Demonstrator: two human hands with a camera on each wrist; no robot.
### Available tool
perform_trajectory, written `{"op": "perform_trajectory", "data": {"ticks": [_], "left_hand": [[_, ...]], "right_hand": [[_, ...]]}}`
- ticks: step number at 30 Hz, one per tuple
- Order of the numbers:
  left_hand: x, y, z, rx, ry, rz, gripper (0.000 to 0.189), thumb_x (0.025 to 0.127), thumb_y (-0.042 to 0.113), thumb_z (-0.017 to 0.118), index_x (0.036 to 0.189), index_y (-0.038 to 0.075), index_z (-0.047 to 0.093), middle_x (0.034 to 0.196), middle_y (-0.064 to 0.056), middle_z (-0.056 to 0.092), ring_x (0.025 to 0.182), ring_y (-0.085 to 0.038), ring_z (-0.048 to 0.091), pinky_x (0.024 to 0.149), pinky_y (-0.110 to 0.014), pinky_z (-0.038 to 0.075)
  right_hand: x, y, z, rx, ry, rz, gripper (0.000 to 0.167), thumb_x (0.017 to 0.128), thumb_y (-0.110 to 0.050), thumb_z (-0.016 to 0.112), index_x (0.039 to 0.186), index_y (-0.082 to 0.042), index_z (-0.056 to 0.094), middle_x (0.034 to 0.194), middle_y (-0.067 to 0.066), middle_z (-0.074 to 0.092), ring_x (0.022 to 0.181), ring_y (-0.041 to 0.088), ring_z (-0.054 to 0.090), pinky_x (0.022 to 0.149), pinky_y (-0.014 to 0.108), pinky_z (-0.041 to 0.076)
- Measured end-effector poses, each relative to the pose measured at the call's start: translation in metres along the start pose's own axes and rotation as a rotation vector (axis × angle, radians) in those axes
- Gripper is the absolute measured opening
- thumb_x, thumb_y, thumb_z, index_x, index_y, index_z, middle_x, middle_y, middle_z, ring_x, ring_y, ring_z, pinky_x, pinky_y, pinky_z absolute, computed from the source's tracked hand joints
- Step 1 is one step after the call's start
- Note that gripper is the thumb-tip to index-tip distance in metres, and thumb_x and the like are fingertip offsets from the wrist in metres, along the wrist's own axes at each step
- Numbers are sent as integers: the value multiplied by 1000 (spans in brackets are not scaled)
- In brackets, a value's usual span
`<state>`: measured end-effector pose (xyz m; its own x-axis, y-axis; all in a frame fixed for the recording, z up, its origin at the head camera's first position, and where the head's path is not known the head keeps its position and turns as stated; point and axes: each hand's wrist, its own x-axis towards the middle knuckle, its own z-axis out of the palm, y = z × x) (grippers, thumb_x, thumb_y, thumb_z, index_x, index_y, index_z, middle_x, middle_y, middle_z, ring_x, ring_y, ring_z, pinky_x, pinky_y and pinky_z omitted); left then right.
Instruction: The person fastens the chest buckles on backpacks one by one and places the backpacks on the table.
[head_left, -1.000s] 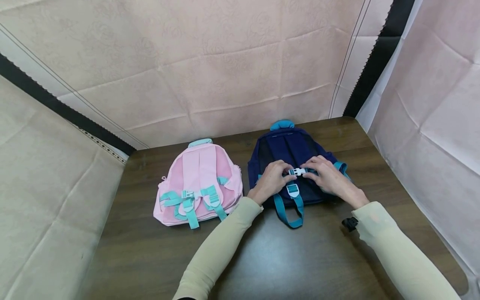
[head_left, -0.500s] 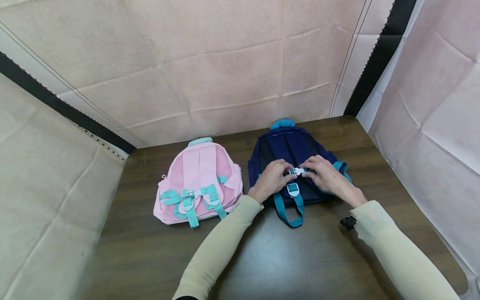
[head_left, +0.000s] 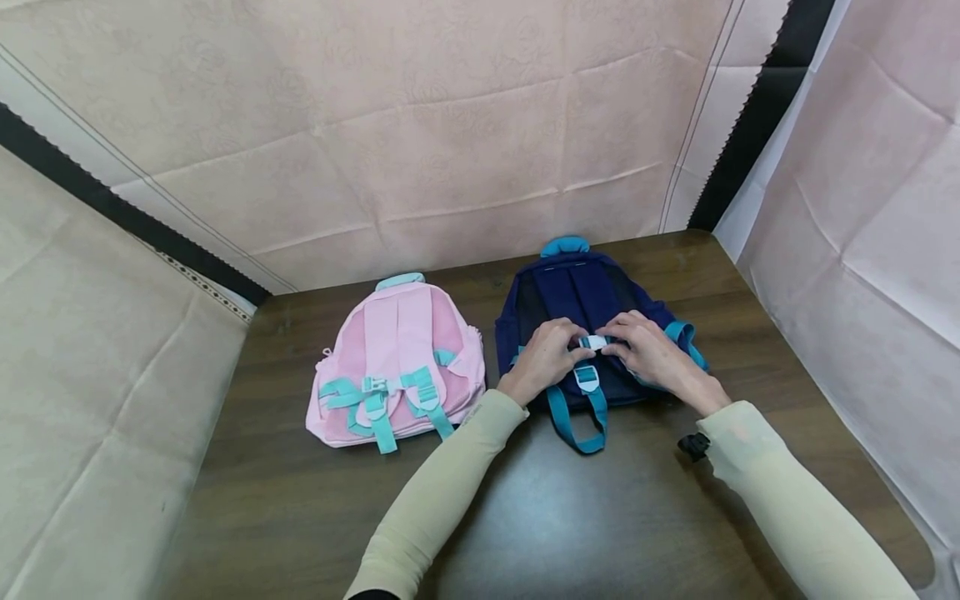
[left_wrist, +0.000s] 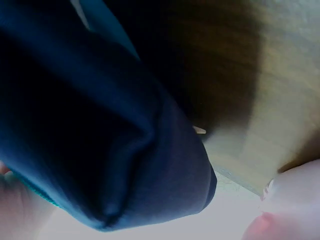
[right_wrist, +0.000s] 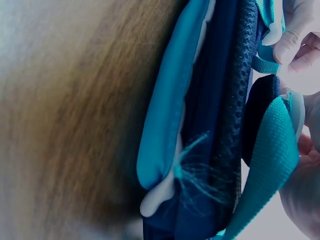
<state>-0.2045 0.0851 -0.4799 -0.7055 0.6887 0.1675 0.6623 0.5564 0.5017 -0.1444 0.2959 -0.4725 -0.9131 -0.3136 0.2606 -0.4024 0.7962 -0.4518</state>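
Observation:
A navy backpack [head_left: 581, 287] lies on the table with its straps facing up. Across its middle is a white buckle [head_left: 595, 342] on teal webbing. My left hand [head_left: 546, 360] pinches the buckle's left end between thumb and fingers. From the other side, my right hand [head_left: 654, 352] pinches the right end. Below them a teal strap [head_left: 577, 433] loops off the bag's lower edge, through a white slider [head_left: 587, 380]. The left wrist view is mostly filled by the dark side of the backpack [left_wrist: 165, 170]. In the right wrist view, a teal strap [right_wrist: 267, 165] hangs in front of fingers.
A pink backpack [head_left: 397, 333] with mint straps [head_left: 381, 408] lies just left of the navy one. Both bags sit on a dark wooden table [head_left: 570, 533]. Pale cloth walls [head_left: 450, 125] rise behind it and at both sides.
The dark gaps in the white buckle have disappeared, and it now shows as one solid white piece between the fingertips. Both hands and both bags have stayed almost where they were.

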Motion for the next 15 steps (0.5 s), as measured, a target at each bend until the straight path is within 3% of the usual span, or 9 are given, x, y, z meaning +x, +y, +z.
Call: {"op": "perform_trajectory", "data": {"ticks": [15], "left_hand": [[-3, -2, -1, 37, 15, -12, 35, 103, 29, 79, 128, 6, 79, 114, -7, 77, 104, -18, 72, 91, -26, 60]], "right_hand": [[-1, -2, 2, 9, -52, 101, 31, 103, -9, 75, 131, 5, 75, 125, 24, 73, 117, 43, 64, 102, 62, 56]]}}
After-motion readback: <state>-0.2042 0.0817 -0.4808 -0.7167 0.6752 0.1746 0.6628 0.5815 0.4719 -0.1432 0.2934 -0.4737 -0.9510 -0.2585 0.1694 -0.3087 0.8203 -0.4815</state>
